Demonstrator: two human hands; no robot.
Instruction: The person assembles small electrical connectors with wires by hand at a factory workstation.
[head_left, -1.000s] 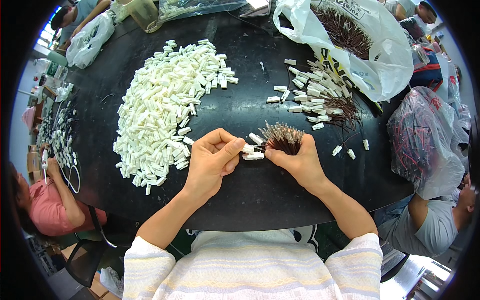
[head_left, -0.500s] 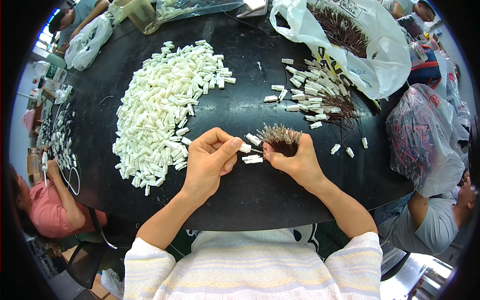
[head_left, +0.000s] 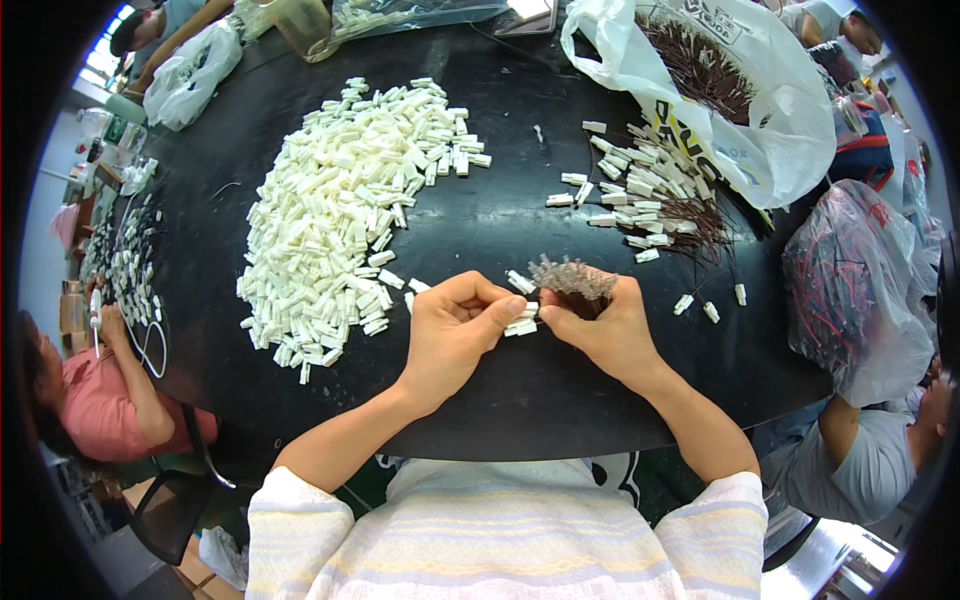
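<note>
Near the front edge of the black table I see a held bundle of thin dark-brown wires, its greyish metal tips crowded together, pointing away from that edge. Small white block-shaped connectors sit just beside it, toward the table's left edge, partly hidden.

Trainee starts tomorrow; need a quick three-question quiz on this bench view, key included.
1. Which hand grips the bundle of brown wires: left or right?
2. True or false: the heap of loose white connector housings lies to the right of the wired white connectors.
3. Fill in: beyond the wired white connectors, other brown wires lie in an open white plastic ____.

Key:
1. The right hand.
2. False; it lies to their left.
3. Bag.
</note>
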